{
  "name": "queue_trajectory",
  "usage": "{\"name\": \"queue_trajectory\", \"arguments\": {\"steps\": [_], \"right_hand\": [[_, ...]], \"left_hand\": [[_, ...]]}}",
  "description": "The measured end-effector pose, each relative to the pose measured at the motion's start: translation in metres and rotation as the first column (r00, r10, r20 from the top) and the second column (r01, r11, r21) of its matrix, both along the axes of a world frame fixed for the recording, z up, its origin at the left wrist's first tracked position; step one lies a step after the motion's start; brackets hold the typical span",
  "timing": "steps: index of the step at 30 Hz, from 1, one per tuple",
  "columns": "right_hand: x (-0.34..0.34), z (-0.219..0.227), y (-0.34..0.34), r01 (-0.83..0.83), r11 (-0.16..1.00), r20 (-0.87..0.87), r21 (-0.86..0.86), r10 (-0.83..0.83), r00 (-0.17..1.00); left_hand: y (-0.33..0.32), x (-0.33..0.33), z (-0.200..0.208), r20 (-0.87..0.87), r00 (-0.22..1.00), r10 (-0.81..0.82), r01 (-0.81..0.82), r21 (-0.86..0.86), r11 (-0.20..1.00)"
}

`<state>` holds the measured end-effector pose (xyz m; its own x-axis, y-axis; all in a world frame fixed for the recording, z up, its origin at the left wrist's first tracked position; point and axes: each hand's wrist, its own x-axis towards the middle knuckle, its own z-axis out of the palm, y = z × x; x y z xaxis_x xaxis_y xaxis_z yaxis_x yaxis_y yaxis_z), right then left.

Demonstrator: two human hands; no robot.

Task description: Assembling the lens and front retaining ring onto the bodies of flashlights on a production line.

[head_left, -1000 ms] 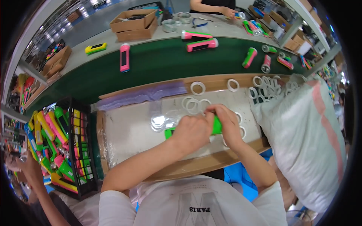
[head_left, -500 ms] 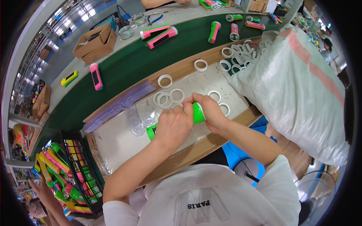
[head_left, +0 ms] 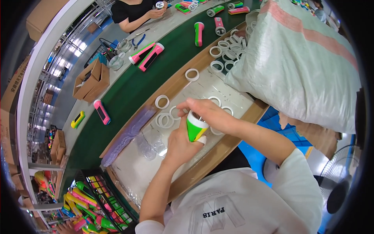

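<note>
My left hand [head_left: 182,142] is wrapped round a green flashlight [head_left: 193,130] with a yellow part on its side. The flashlight's wide head points up and carries a white ring [head_left: 197,121] at its rim. My right hand [head_left: 206,113] lies over that head, its fingers bent across the far side of the rim; its fingertips are partly hidden. Loose white rings [head_left: 165,120] lie in the tray just beyond my hands. Clear round lenses [head_left: 150,148] are scattered to the left of my left hand.
The cardboard-edged tray [head_left: 130,177] holds a row of clear purplish discs [head_left: 126,134]. A big white sack [head_left: 296,66] stands at the right. Pink flashlights [head_left: 151,57] lie on the green belt [head_left: 128,89]. A black basket [head_left: 107,199] of flashlights is lower left; a co-worker [head_left: 134,15] sits opposite.
The flashlight has turned from lying slanted to standing head up. My left hand has shifted from its body to its lower part, and the right hand has come over the head. The view has turned.
</note>
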<state>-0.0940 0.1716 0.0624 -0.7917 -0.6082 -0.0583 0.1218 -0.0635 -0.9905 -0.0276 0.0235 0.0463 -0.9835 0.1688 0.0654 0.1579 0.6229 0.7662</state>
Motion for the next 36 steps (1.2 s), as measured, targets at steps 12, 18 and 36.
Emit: {"name": "queue_trajectory", "arguments": {"steps": [12, 18, 36], "right_hand": [[0.021, -0.011, 0.015, -0.189, 0.857, -0.038, -0.480, 0.195, 0.980], [0.023, -0.010, 0.013, -0.118, 0.911, 0.119, -0.395, 0.178, 0.977], [0.014, -0.003, 0.001, 0.053, 0.977, -0.276, -0.207, -0.110, 0.955]], "left_hand": [[-0.010, 0.010, -0.019, 0.370, 0.815, -0.447, -0.192, 0.899, 0.393], [-0.001, 0.014, -0.024, 0.210, 0.718, -0.664, -0.299, 0.954, -0.022], [0.004, -0.004, -0.027, 0.074, 0.997, -0.017, -0.013, 0.386, 0.922]]}}
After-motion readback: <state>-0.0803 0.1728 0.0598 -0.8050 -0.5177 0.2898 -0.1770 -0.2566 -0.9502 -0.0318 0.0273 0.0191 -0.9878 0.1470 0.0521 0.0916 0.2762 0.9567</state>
